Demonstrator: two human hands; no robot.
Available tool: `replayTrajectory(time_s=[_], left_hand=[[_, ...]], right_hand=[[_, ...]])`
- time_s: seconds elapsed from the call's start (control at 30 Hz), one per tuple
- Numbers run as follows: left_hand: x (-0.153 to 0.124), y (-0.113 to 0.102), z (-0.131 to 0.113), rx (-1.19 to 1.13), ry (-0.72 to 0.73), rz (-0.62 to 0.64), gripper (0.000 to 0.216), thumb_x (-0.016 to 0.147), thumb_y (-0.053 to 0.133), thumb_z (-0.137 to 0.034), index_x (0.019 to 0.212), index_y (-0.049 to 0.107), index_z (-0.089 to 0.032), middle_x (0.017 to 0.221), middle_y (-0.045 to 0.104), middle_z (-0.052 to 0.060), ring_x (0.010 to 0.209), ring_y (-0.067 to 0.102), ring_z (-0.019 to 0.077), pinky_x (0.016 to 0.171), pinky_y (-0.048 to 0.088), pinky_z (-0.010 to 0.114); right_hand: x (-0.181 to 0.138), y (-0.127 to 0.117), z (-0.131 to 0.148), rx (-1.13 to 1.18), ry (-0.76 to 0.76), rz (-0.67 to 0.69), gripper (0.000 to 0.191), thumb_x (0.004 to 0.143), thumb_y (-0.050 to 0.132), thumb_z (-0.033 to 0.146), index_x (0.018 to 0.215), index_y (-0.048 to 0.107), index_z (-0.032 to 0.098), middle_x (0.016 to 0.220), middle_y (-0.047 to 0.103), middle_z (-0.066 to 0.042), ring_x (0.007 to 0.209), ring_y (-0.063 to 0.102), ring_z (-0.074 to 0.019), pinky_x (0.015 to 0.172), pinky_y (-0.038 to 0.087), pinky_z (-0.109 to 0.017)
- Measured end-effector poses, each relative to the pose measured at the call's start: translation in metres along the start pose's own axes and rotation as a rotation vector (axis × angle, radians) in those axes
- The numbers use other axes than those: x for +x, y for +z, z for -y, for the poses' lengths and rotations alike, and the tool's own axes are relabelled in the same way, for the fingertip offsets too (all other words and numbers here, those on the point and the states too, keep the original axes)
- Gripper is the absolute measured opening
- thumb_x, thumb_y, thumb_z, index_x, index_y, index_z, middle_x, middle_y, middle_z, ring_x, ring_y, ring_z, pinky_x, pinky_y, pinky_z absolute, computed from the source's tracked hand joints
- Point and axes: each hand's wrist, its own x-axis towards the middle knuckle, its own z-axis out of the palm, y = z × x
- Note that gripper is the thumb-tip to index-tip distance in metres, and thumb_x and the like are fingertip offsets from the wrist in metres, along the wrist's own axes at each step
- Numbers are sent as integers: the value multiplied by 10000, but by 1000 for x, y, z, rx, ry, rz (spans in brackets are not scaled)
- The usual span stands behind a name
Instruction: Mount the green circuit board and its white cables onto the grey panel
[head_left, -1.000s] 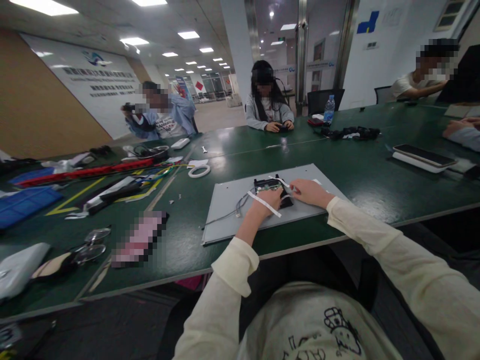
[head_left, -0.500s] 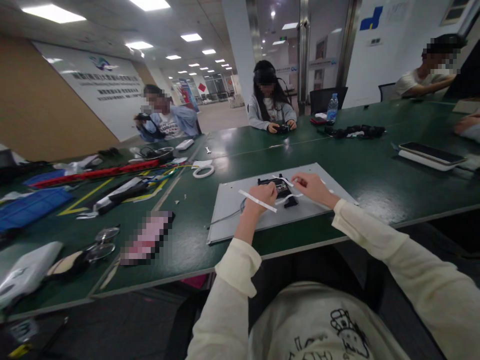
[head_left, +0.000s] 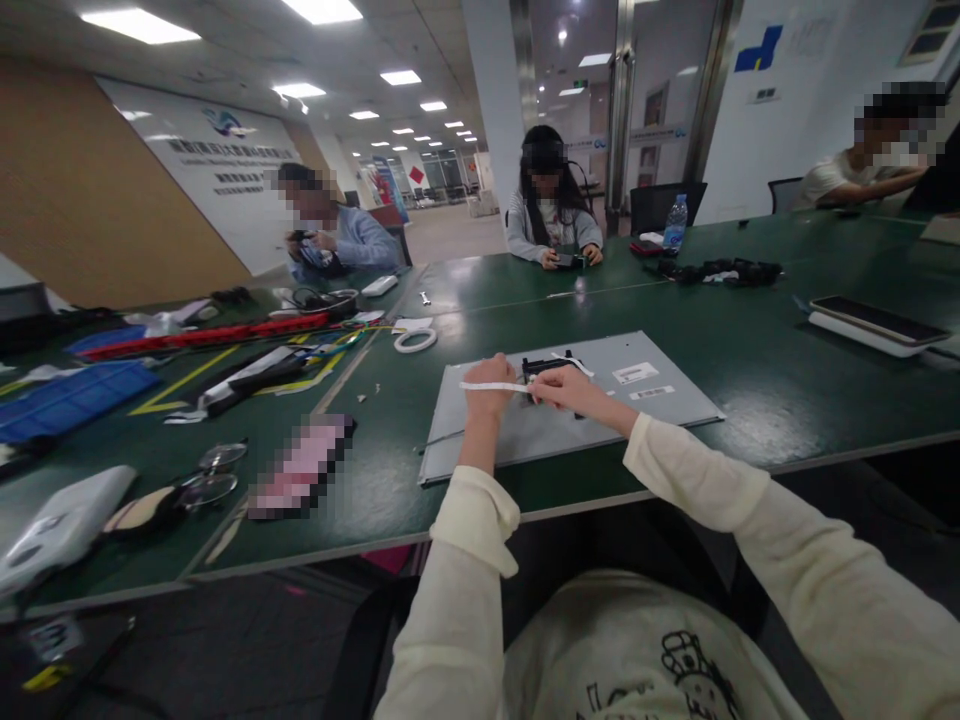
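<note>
My left hand point(head_left: 487, 398) is over the left part of a flat grey panel point(head_left: 450, 440), its fingers curled in and mostly hidden from me. Across the back of it lies a thin white strip point(head_left: 495, 386), which looks like tape. The strip's right end is pinched between the fingertips of my right hand point(head_left: 566, 388). Partly behind my right hand, a black part point(head_left: 541, 361) rests on the panel, and a second white strip point(head_left: 582, 366) lies over it. A thin grey cable point(head_left: 442, 439) runs off the panel's left side.
Left of the panel lie a white tape ring point(head_left: 415, 341), a pink phone-like object point(head_left: 304, 465), glasses point(head_left: 214, 475) and a blue tray point(head_left: 82, 398). A phone point(head_left: 879, 318) is at the right. People sit across the table; a water bottle point(head_left: 676, 223) stands there.
My right hand has moved left to my left hand and now pinches the strip's end. The strip lies flatter across the left hand. Labels on the panel have come into view.
</note>
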Motion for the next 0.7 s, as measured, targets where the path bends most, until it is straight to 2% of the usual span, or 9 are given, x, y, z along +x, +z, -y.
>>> replayTrajectory(time_s=[0.17, 0.27, 0.37, 0.43, 0.6, 0.7], left_hand=[[1, -1, 20, -36, -162, -92, 367, 944, 323, -283, 993, 660, -145, 969, 694, 169, 941, 657, 289, 743, 453, 339], [-2, -8, 25, -72, -274, -135, 371, 957, 303, -302, 1010, 642, -161, 949, 689, 162, 915, 659, 286, 735, 448, 338], [-5, -13, 26, -100, -333, -165, 372, 972, 274, -303, 1041, 615, -171, 947, 682, 151, 902, 656, 277, 729, 441, 332], [-6, -13, 25, -111, -272, -163, 335, 970, 293, -284, 1047, 602, -179, 965, 676, 134, 915, 650, 259, 732, 438, 316], [-6, -1, 20, -99, 20, -81, 248, 952, 369, -257, 1011, 604, -206, 1047, 648, 91, 954, 630, 206, 754, 442, 273], [-5, 8, 19, -79, 73, -6, 269, 965, 372, -301, 984, 620, -198, 1035, 650, 94, 974, 623, 207, 782, 446, 274]], right_hand=[[9, 7, -9, 305, 121, -166, 300, 824, 600, 453, 724, 586, 171, 552, 491, 49, 429, 384, -49, 399, 238, -166], [14, 19, -19, 346, 217, -117, 224, 828, 607, 380, 800, 635, 159, 604, 542, 29, 443, 418, -44, 373, 208, -146], [17, 28, -24, 303, 293, -22, 152, 815, 620, 287, 780, 660, 145, 580, 554, 20, 436, 432, -43, 358, 209, -135], [17, 30, -24, 289, 334, 33, 127, 806, 620, 235, 739, 661, 135, 552, 551, 17, 416, 415, -39, 346, 201, -137], [13, 28, -17, 314, 440, 76, 144, 803, 590, 173, 681, 647, 121, 507, 534, 12, 369, 354, -34, 323, 168, -151], [11, 28, -13, 336, 489, 116, 147, 815, 583, 183, 712, 660, 110, 504, 524, 9, 359, 341, -33, 318, 154, -151]])
